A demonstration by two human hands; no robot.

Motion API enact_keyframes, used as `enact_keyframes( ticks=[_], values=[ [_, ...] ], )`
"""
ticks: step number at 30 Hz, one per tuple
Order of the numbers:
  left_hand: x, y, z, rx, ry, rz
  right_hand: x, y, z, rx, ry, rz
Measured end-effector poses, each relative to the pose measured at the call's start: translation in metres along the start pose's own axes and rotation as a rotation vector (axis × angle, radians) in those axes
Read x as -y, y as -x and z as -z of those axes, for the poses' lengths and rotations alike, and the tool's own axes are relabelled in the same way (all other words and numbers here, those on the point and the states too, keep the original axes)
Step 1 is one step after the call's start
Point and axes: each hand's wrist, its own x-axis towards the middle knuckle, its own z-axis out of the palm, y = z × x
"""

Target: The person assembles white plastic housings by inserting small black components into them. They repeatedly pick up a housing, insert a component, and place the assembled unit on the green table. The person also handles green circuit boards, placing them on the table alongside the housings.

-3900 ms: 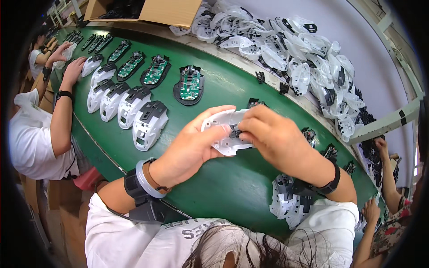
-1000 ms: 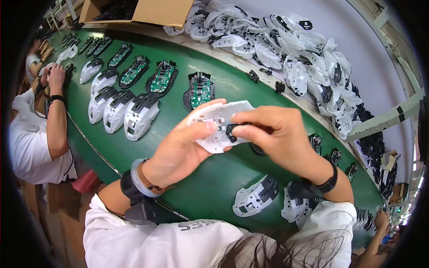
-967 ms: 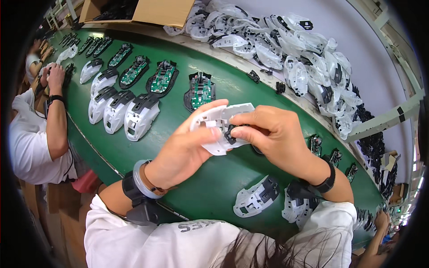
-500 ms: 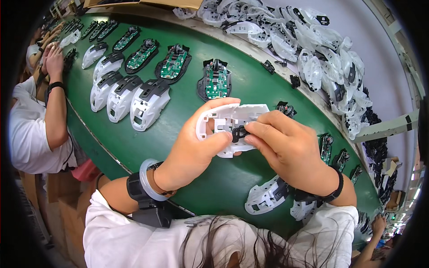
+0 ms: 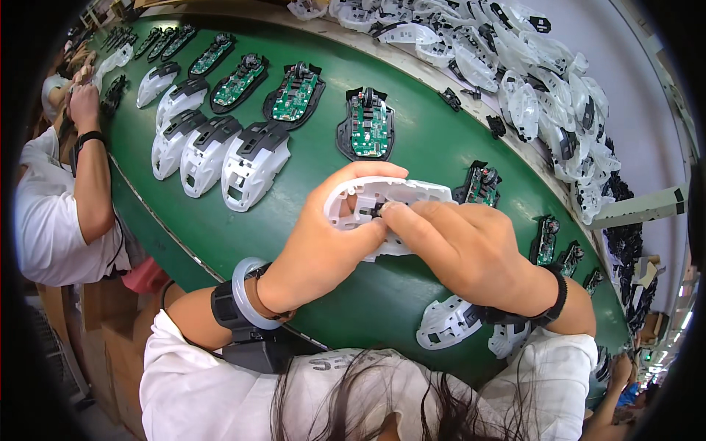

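A white plastic mouse top shell (image 5: 423, 189) is held up over the green bench, its hollow inside turned toward me. My left hand (image 5: 323, 228) grips the shell at its left end, fingers behind it and thumb on the near rim. My right hand (image 5: 471, 242) is pinched inside the shell, its fingertips pressing on a small black plastic part (image 5: 378, 210). Most of that part is hidden by the fingers. Just beyond the shell, a mouse base with a green circuit board (image 5: 369, 128) lies on the bench, touched by neither hand.
Assembled white shells with dark tops (image 5: 254, 165) stand at the left, with several circuit-board bases (image 5: 294, 95) behind them. A heap of white shells (image 5: 540, 95) fills the ledge at the far right. Another white shell (image 5: 447, 323) lies near my right forearm. A co-worker's arm (image 5: 90, 184) is at the left.
The shell has tilted, and my right fingertips have moved deeper into it, to the left, with the black part, which is now mostly covered. The bench items appear slightly shifted in view.
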Motion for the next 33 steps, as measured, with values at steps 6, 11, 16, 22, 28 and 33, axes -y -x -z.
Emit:
enact_keyframes(
  ticks=[6,11,16,22,28,33],
  values=[
    [0.006,-0.001,0.009,-0.002,-0.004,0.004,0.002,-0.003,0.0,-0.008,-0.16,-0.111],
    [-0.009,0.002,0.008,-0.02,-0.013,0.004,0.001,-0.006,0.017,-0.11,-0.347,-0.275],
    [-0.005,0.001,0.008,0.01,-0.072,-0.058,-0.003,-0.014,0.013,0.074,-0.627,-0.601],
    [-0.008,0.001,0.012,0.01,0.092,0.114,-0.01,-0.008,0.003,-0.012,-0.059,0.073],
    [-0.004,-0.002,0.017,0.054,-0.087,-0.063,0.009,-0.005,-0.002,-0.04,0.31,0.265],
    [-0.006,0.021,0.015,-0.028,-0.79,-0.673,-0.002,0.024,0.045,0.002,0.298,-0.016]
  ],
)
